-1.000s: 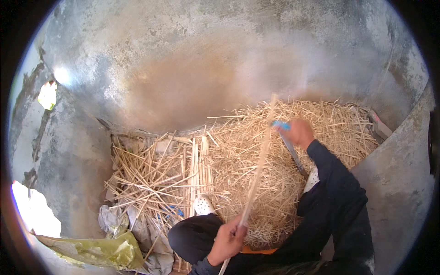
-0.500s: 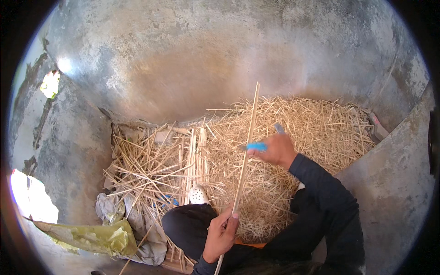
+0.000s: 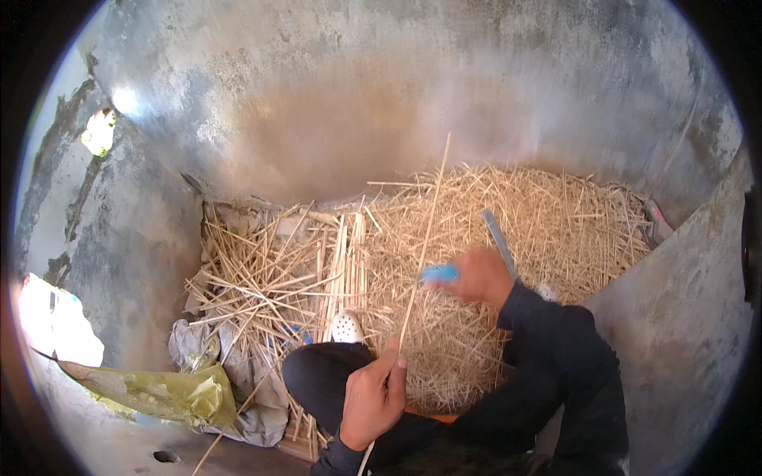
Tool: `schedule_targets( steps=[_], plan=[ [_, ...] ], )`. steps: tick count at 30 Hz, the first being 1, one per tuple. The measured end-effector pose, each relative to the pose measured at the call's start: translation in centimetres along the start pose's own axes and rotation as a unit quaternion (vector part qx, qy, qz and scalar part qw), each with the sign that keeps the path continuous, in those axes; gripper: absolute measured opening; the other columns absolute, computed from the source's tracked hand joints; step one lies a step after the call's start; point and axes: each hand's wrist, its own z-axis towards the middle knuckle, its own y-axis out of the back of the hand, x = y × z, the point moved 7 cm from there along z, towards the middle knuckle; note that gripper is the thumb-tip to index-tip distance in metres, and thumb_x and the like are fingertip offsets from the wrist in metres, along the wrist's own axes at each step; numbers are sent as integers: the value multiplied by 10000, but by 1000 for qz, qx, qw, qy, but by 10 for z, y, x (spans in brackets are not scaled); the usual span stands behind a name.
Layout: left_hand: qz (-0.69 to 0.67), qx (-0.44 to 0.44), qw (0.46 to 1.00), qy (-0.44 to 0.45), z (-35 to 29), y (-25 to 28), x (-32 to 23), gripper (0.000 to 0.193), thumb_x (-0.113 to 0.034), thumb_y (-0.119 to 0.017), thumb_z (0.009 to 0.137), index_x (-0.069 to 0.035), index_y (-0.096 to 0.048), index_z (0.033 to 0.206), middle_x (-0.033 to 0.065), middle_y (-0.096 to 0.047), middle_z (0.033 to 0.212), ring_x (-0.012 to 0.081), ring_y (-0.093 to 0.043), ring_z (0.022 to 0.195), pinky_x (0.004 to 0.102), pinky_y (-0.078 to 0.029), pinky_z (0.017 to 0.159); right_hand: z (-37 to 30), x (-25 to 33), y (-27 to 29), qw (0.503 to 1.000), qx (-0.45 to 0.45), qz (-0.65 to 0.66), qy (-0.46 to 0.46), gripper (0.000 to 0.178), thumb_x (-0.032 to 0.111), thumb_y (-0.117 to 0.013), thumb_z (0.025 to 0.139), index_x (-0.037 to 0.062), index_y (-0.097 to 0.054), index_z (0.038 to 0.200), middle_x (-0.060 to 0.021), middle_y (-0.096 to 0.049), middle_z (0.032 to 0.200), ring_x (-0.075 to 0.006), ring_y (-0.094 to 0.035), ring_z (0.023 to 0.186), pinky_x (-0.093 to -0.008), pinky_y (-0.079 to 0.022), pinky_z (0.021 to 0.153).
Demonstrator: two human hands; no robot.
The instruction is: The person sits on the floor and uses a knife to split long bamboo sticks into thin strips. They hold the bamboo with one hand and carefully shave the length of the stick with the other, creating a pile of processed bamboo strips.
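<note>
A long, thin, pale wooden strip, possibly bamboo, (image 3: pixel 425 254) slants up from my left hand (image 3: pixel 373 404) toward the back wall. My left hand is closed around its lower part, and its bottom end comes out below my fist. My right hand (image 3: pixel 479 276) is closed beside the strip, a little blurred. Something blue (image 3: pixel 440 274) shows at its fingertips, right by the strip; its kind is unclear. A narrow grey metal blade (image 3: pixel 498 242) sticks up behind that hand, its lower end hidden.
A heap of pale shavings (image 3: pixel 556 230) lies along the wall (image 3: pixel 381 103). To the left are loose strips (image 3: pixel 254 270), a bundle of straight strips (image 3: pixel 348 258), and a yellowish plastic sheet (image 3: pixel 175 393) over grey sacking (image 3: pixel 270 416). A white perforated shoe (image 3: pixel 347 327) is by my knee.
My right hand has shifted slightly down, and more of the metal blade shows. My left hand has moved slightly left and down with the strip, which now looks thinner.
</note>
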Motion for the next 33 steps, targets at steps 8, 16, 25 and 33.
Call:
schedule_targets(
  steps=[8,16,25,33],
  plan=[
    [33,-18,999,-37,-3,7,-9,327,-113,-498,927,51,-542,1206,284,-569,778,317,-635,651,324,-472,625,-5,10,-6,999,27,-25,4,805,780,-399,789,36,-603,557,-130,-502,466,-279,-534,445,-421,-426,487],
    [-21,-33,997,-62,-12,3,0,310,-82,-515,900,66,-553,1170,273,-534,698,415,-559,608,377,-450,539,-12,30,-3,999,44,-15,21,770,746,-383,826,68,-637,564,-101,-521,463,-283,-540,437,-409,-433,473],
    [-49,-4,999,-4,-16,-5,3,352,-134,-487,942,28,-520,1253,85,-410,591,80,-363,540,262,-378,502,25,-42,20,994,-55,-79,-56,852,814,-352,785,46,-583,497,-87,-433,389,-249,-483,371,-398,-379,410],
    [-41,93,993,-52,-45,-26,24,481,-381,-411,965,-105,-429,1358,211,-568,832,302,-568,672,423,-483,586,37,-172,69,935,-120,-112,-315,850,778,-378,804,-11,-595,573,-199,-561,549,-348,-583,539,-471,-435,530]
  ],
)
